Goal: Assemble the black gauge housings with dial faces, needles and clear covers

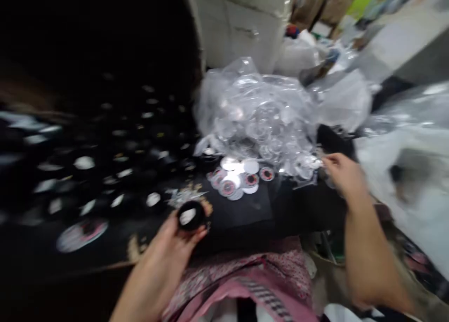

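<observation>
My left hand [182, 235] grips a small round black part [191, 215] with a white centre, held at the table's front edge. Over to the right, my right hand [338, 170] has its fingers pinched at the edge of a heap of clear plastic pieces [266, 125]; what lies between the fingertips is too blurred to name. Between both hands lie several round discs [235, 184], some plain white, some printed with a red and black ring. Thin clear slivers [184, 196] are scattered just beyond the black part.
Many black round parts with white centres [84, 163] cover the dark table's left side. A larger printed disc [82, 235] lies near the front left. Clear plastic bags [343, 102] and a white sack [414, 163] crowd the right; a pale box-like block [242, 27] stands behind.
</observation>
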Available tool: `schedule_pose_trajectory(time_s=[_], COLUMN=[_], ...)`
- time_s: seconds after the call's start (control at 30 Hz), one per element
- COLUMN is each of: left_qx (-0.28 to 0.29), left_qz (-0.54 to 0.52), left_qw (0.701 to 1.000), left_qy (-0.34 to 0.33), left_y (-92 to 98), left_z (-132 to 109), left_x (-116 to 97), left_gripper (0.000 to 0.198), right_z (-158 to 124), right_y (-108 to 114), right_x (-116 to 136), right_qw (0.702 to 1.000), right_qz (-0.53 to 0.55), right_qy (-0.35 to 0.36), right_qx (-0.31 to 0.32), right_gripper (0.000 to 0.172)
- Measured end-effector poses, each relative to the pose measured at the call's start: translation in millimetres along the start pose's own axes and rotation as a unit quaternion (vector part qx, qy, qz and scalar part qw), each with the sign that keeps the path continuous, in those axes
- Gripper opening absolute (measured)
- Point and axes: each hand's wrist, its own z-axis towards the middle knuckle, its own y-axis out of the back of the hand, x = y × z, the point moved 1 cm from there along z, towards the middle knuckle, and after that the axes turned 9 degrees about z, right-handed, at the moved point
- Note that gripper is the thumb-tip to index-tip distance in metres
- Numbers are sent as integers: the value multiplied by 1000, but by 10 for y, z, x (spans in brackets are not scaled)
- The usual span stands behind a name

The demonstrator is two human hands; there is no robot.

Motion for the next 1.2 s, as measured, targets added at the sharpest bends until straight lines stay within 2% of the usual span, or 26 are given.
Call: schedule_pose_trajectory(time_s=[0.03,0.07,0.1,0.17,0.2,0.23,0.3,0.4,0.47,0.57,0.63,0.7,0.77,0.87,0.93,1.03,1.1,1.2], left_qx=[11,4,-2,-7,-8,-8,-8,-15,-35,-46,-37,-32,-30,-29,-33,-37,-27,-4], left_qz=[9,12,12,10,8,8,11,29,44,49,37,21,10,-9,-27,-48,-56,-53], left_qw=[1000,1000,1000,1000,1000,1000,1000,999,998,998,999,999,999,998,997,996,995,993], left_qy=[6,3,2,3,3,0,-11,-22,-29,-19,-6,-13,-33,-52,-62,-70,-80,-101], left_y=[-76,-135,-178,-214,-213,-202,-163,-87,-45,-27,-42,-57,-61,-47,-42,-69,-112,-188], left_z=[-19,-25,-25,-29,-37,-48,-63,-52,-31,-7,-1,2,6,15,23,39,53,66], left_x=[11,21,36,80,106,131,169,179,161,144,150,157,161,158,150,135,126,122], left_gripper=[34,35,35,36,36,36,36,41,45,54,57,55,51,44,43,42,42,40], right_z=[-122,-278,-457,-842,-1016,-1156,-1319,-1307,-1193,-993,-911,-882,-886,-903,-914,-942,-984,-1084], right_y=[-88,-184,-299,-566,-708,-844,-1077,-1250,-1282,-1351,-1439,-1526,-1576,-1589,-1579,-1547,-1508,-1439], right_x=[106,244,398,709,838,936,1035,1015,975,959,976,990,986,938,901,880,905,985], right_qw=[999,995,985,935,906,890,870,845,855,910,917,914,920,927,912,880,868,847], right_qz=[19,53,96,170,185,193,184,184,177,52,-48,-85,-53,90,200,304,318,310], right_qy=[27,87,140,220,230,220,201,192,199,238,265,278,269,195,128,50,35,68], right_qx=[-6,-20,31,219,305,350,411,464,445,336,293,285,281,307,335,361,380,426], right_gripper=[12,17,20,19,20,22,28,29,28,33,39,41,34,18,11,12,13,16])
